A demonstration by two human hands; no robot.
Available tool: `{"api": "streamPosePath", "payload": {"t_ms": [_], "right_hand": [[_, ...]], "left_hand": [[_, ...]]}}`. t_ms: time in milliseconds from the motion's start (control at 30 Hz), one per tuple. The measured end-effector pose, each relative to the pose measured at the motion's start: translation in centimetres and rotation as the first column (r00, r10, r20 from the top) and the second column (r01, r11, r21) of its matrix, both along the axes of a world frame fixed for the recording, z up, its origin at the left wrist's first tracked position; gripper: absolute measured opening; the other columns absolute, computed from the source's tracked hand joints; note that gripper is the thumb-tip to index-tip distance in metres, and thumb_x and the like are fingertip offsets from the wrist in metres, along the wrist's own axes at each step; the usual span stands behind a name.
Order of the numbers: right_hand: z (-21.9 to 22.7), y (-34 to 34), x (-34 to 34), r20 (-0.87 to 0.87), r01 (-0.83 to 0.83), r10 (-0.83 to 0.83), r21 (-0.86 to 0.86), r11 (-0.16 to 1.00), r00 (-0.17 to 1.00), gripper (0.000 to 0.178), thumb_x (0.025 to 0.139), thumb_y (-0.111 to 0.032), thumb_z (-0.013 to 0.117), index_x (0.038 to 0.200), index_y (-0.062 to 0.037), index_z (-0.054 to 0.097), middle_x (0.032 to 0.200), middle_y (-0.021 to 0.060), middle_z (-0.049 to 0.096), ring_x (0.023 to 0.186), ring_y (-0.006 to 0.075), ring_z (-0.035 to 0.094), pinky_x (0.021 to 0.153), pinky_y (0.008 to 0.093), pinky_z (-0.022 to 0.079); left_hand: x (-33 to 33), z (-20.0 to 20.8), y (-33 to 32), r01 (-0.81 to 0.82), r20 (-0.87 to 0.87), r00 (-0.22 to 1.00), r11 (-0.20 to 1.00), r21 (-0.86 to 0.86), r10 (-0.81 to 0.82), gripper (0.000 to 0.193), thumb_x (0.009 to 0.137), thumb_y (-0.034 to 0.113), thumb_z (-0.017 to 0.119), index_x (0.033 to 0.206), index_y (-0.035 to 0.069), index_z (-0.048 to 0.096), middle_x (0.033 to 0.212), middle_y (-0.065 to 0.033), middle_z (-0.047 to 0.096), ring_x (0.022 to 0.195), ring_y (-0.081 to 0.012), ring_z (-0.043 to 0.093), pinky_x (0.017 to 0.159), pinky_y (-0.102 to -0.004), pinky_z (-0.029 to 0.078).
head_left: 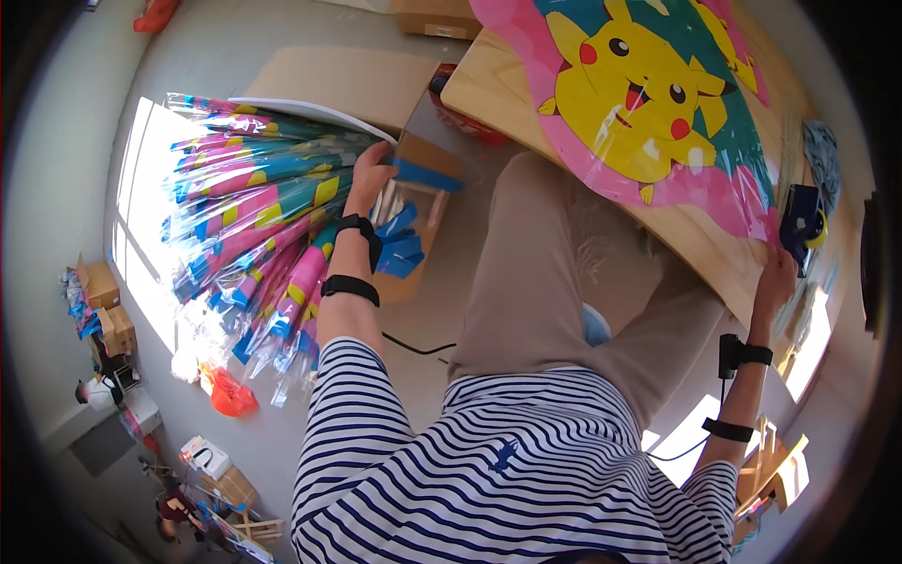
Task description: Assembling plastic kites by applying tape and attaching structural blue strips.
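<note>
The left hand (369, 176) reached toward ten o'clock, closed on a bundle of plastic-wrapped kites (249, 226), fingertips hidden among them. At three o'clock the right hand (776, 282) rested on the tabletop (489, 80) edge beside a cartoon kite (648, 94); its grip was unclear.

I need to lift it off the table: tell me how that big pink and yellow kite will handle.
The kite is probably light and floppy: it looks like thin, glossy film lying flat on the wooden table. That shine suggests a slippery surface that may crease.
</note>
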State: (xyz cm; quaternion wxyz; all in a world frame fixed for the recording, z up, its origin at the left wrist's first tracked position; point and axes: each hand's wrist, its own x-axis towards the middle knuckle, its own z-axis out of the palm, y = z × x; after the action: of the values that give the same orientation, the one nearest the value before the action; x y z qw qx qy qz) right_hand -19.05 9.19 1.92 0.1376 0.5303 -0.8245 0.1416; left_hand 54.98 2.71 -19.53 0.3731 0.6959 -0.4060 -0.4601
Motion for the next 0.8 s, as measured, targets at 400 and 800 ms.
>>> {"api": "streamPosePath", "payload": {"t_ms": [400,800], "right_hand": [[-0.3,3.0,0.7,0.115,-0.003,-0.003,0.055,0.998,0.993,0.023,0.092,-0.023,0.065,0.101,-0.0014,0.069,0.091,0.0121,0.067,0.084,0.0246,0.064,0.079,0.0355,0.049],[-0.2,2.2,3.6,0.142,-0.041,0.034,0.045,0.998,0.989,0.021,0.092,-0.022,0.067,0.098,-0.0020,0.068,0.090,0.0105,0.067,0.080,0.0251,0.063,0.077,0.0347,0.049]], "left_hand": [[1.7,-0.5,-0.5,0.072,0.216,0.974,0.997,-0.036,-0.063,0.031,0.061,0.002,0.077,0.092,0.000,0.071,0.086,-0.0111,0.072,0.079,-0.0218,0.068,0.074,-0.0330,0.053],[2.1,0.1,-0.2,0.059,0.071,0.996,0.995,-0.082,-0.053,0.012,0.071,0.003,0.076,0.078,0.002,0.066,0.069,-0.0008,0.061,0.066,-0.0113,0.055,0.063,-0.0273,0.045]]}}
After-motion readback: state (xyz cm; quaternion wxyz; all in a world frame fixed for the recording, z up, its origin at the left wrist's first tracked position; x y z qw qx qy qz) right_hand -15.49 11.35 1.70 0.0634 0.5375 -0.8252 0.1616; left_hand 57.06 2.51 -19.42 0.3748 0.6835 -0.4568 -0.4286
